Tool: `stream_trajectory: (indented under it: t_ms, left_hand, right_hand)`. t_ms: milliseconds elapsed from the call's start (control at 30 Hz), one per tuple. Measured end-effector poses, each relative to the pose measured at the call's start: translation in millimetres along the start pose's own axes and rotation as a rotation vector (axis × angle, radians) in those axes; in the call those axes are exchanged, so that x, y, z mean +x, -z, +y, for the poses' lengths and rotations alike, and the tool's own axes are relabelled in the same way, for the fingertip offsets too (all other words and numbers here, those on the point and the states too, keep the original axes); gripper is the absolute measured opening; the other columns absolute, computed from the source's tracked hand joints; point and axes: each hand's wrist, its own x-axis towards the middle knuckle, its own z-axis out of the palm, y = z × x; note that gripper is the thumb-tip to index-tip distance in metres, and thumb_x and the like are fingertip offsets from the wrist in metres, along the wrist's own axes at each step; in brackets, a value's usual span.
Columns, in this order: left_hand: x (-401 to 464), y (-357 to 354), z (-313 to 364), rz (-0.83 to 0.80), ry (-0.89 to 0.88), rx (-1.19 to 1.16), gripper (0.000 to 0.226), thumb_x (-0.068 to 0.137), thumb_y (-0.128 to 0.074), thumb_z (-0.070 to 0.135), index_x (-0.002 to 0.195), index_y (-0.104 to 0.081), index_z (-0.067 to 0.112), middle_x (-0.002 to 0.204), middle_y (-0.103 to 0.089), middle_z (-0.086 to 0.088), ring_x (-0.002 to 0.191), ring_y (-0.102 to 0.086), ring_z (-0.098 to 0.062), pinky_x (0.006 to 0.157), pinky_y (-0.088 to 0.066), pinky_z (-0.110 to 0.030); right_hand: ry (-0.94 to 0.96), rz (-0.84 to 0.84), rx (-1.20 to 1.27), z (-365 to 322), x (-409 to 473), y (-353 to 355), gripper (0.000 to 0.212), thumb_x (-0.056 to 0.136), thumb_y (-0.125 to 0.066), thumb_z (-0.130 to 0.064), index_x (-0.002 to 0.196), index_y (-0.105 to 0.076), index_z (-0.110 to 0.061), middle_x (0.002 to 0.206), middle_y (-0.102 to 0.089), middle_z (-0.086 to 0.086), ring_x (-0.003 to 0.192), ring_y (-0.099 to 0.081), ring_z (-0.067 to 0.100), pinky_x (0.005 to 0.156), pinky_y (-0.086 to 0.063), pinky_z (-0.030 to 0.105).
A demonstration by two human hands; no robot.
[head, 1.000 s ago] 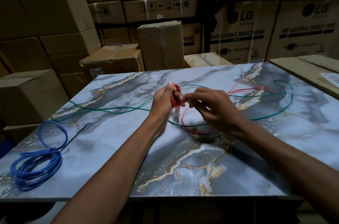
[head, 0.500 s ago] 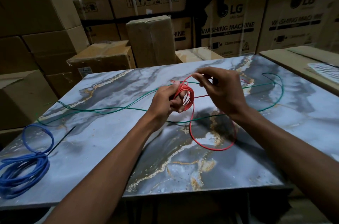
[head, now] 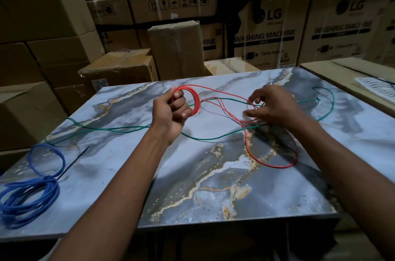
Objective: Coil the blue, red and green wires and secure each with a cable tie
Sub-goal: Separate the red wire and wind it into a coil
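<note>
Our left hand (head: 171, 111) grips the red wire (head: 195, 98) coil. Our right hand (head: 271, 104) pinches its loose strand above the worktop (head: 192, 186).

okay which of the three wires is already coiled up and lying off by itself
The blue wire, bundled at the table's near-left corner. The red wire is half wound in the left hand; the green wire sprawls loose.
</note>
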Motion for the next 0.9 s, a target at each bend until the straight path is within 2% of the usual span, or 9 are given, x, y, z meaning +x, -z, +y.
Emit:
stream_trajectory:
  t_ms: [133, 233, 333, 433, 500, 667, 733, 833, 900]
  left_hand:
    - [11, 14, 7, 0.193, -0.066, -0.116, 0.039, 0.104, -0.031, 0.016, 0.067, -0.040, 0.017, 0.044, -0.019, 0.007, 0.035, -0.016, -0.008, 0.039, -0.022, -0.021]
    - [17, 27, 17, 0.311, -0.115, -0.186, 0.037, 0.100, -0.030, 0.010, 0.065, -0.038, 0.018, 0.043, -0.019, 0.007, 0.035, -0.016, -0.009, 0.039, -0.022, -0.021]
    - [20, 37, 24, 0.400, -0.143, -0.211, 0.039, 0.101, -0.030, 0.012, 0.063, -0.038, 0.018, 0.043, -0.021, 0.006, 0.034, -0.017, -0.010, 0.037, -0.024, -0.021]
    - [22, 39, 21, 0.445, -0.140, -0.154, 0.038, 0.101, -0.029, 0.011, 0.064, -0.037, 0.019, 0.041, -0.021, 0.007, 0.032, -0.017, -0.010, 0.037, -0.023, -0.019]
    - [22, 35, 18, 0.432, -0.131, -0.094, 0.037, 0.102, -0.031, 0.013, 0.065, -0.037, 0.019, 0.040, -0.020, 0.008, 0.032, -0.017, -0.009, 0.037, -0.022, -0.019]
    - [17, 17, -2, 0.294, -0.124, 0.221, 0.039, 0.107, -0.033, 0.022, 0.069, -0.042, 0.017, 0.043, -0.024, 0.008, 0.035, -0.019, -0.008, 0.040, -0.024, -0.021]
    - [15, 12, -9, 0.211, -0.121, 0.297, 0.038, 0.108, -0.034, 0.024, 0.071, -0.043, 0.015, 0.043, -0.023, 0.008, 0.036, -0.019, -0.007, 0.041, -0.025, -0.022]
    - [12, 5, -17, 0.065, -0.093, 0.382, 0.038, 0.108, -0.036, 0.026, 0.073, -0.043, 0.013, 0.044, -0.022, 0.007, 0.034, -0.020, -0.006, 0.041, -0.025, -0.021]
    - [9, 2, -21, -0.006, -0.080, 0.445, 0.040, 0.108, -0.037, 0.028, 0.071, -0.044, 0.012, 0.045, -0.023, 0.006, 0.036, -0.021, -0.007, 0.040, -0.026, -0.021]
  right_hand:
    - [0.095, -0.167, 0.031, -6, -3, 6, 0.027, 0.070, -0.092, -0.038, 0.087, -0.079, -0.021, 0.089, -0.068, -0.003, 0.082, -0.061, 0.015, 0.067, -0.043, 0.028]
    - [0.032, -0.213, 0.126, -1, -5, 5, 0.030, 0.072, -0.090, -0.013, 0.097, -0.076, -0.019, 0.099, -0.070, -0.001, 0.081, -0.070, 0.014, 0.068, -0.054, 0.024]
    - [-0.012, -0.115, 0.152, 3, -1, 2, 0.026, 0.078, -0.081, 0.002, 0.098, -0.077, -0.014, 0.099, -0.074, 0.006, 0.076, -0.073, 0.018, 0.072, -0.056, 0.029]
    - [-0.110, 0.155, 0.147, 13, 2, 6, 0.021, 0.085, -0.075, 0.004, 0.101, -0.078, -0.009, 0.097, -0.076, 0.010, 0.085, -0.071, 0.018, 0.079, -0.057, 0.032]
    - [-0.162, 0.234, 0.101, 22, 1, 9, 0.024, 0.087, -0.071, 0.003, 0.107, -0.077, -0.009, 0.105, -0.076, 0.010, 0.093, -0.069, 0.018, 0.086, -0.057, 0.037]
    - [-0.105, 0.022, -0.049, 10, -1, 1, 0.021, 0.096, -0.067, -0.022, 0.112, -0.077, -0.012, 0.117, -0.074, 0.012, 0.109, -0.066, 0.031, 0.093, -0.051, 0.044]
    - [0.005, 0.106, 0.053, -14, -4, -2, 0.029, 0.102, -0.058, -0.031, 0.117, -0.075, -0.013, 0.117, -0.072, 0.012, 0.108, -0.064, 0.028, 0.093, -0.051, 0.043]
    - [0.073, 0.146, 0.414, -60, -14, -8, 0.040, 0.105, -0.048, -0.042, 0.130, -0.066, -0.018, 0.121, -0.070, 0.003, 0.110, -0.063, 0.014, 0.094, -0.052, 0.034]
    - [0.098, 0.160, 0.335, -77, -18, -19, 0.043, 0.104, -0.043, -0.049, 0.133, -0.062, -0.023, 0.121, -0.069, -0.001, 0.114, -0.059, 0.013, 0.100, -0.043, 0.036]
